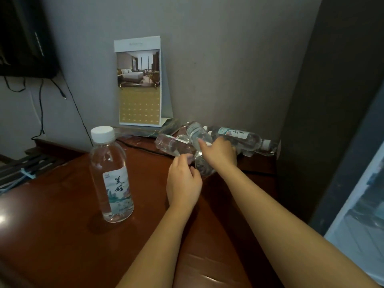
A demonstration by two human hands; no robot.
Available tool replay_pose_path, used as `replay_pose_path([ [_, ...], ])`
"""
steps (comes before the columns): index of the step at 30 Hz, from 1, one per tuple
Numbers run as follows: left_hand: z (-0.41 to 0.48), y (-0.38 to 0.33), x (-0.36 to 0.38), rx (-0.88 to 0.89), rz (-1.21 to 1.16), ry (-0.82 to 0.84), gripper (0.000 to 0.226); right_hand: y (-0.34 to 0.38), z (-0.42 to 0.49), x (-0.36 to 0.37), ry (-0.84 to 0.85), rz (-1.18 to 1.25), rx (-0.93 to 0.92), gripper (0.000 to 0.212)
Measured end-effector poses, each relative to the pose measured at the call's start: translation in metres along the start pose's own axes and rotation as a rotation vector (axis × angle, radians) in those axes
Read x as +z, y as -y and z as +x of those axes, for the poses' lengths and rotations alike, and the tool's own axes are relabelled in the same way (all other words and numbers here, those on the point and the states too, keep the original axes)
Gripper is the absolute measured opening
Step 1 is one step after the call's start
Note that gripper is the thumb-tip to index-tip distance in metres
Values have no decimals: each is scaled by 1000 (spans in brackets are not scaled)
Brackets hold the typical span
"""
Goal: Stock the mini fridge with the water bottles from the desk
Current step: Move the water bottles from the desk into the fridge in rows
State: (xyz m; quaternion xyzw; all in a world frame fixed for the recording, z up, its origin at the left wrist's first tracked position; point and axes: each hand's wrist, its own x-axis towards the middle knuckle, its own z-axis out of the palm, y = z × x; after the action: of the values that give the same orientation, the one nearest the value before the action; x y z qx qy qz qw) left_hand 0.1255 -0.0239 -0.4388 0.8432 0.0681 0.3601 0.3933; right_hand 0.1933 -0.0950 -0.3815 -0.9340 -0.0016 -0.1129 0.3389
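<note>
Head cam: glossy reddish-brown desk (pixel 52 215), grey wall behind, desk calendar (pixel 139 84) with hotel room photo leaning on it, TV corner (pixel 25 38) upper left with cables dangling. One water bottle (pixel 111 175) upright near me. Pile of bottles (pixel 236 137) lying in far corner. My left hand (pixel 184 183) pinching one, right hand (pixel 220 153) curled round another.

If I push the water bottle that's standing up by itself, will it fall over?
Probably, if pushed near its cap: the upright bottle is tall and narrow. It looks full, so likely heavy for its size. Once down on the desk, its round body would likely roll.
</note>
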Motion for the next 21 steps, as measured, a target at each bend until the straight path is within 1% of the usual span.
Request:
replay_pose_path([
  [2, 0, 0, -1, 3, 10, 7, 31, 0, -1, 1, -6, -58, -72, 53],
  [4, 1, 0, -1, 4, 19, 10, 32, 2, -2, -4, -10, -86, -103, 43],
  [7, 2, 0, -3, -5, 33, 25, 33, 3, -9, -13, -15, -150, -128, 40],
  [9, 2, 1, -3, -11, 54, 46, 42, 3, -16, -19, -46, -197, -149, 42],
  [11, 2, 3, -3, -23, 93, 87, 55, 1, -22, -27, -77, -233, -177, 41],
  [14, 1, 5, -2, -34, 122, 157, 69, -5, -33, -38, -127, -186, -197, 34],
  [17, 1, 5, -1, 4, 63, 198, 74, 1, -44, -49, -223, -98, -253, 30],
  [19, 2, 7, 0, 19, 4, 209, 78, 12, -45, -62, -336, -118, -286, 32],
  [21, 4, 8, 0, 21, -59, 209, 85, 24, -43, -75, -404, -154, -304, 36],
])
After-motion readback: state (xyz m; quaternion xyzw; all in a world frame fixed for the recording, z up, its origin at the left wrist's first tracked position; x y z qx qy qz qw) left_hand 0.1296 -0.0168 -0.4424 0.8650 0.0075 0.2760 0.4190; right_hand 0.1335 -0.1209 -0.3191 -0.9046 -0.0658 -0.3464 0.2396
